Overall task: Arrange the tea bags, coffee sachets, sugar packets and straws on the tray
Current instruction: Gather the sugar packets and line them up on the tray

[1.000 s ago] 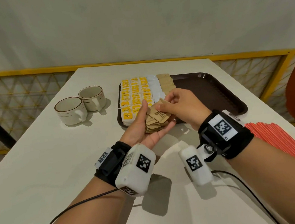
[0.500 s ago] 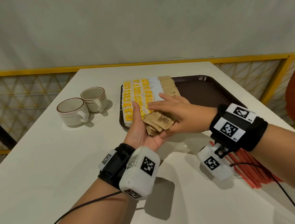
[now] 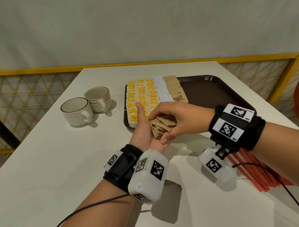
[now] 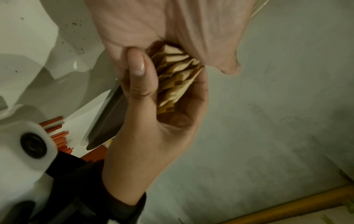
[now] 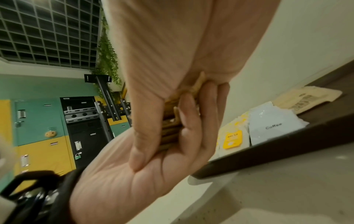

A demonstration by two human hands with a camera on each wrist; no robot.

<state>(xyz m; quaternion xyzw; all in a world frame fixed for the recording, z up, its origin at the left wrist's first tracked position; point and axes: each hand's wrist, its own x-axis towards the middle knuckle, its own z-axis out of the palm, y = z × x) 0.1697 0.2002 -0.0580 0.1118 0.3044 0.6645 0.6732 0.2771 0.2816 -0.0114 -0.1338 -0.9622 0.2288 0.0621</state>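
Left hand: palm up just before the tray's near edge, thumb raised, cradling a fanned stack of brown sugar packets.
Right hand: reaches across from the right; its fingers and thumb pinch the stack.
Tray: dark brown, on the white counter; yellow-tagged tea bags in columns at its left, then white coffee sachets, then a brown sugar row.
Straws: red, on the counter under the right wrist.
Cups: two, left of the tray.
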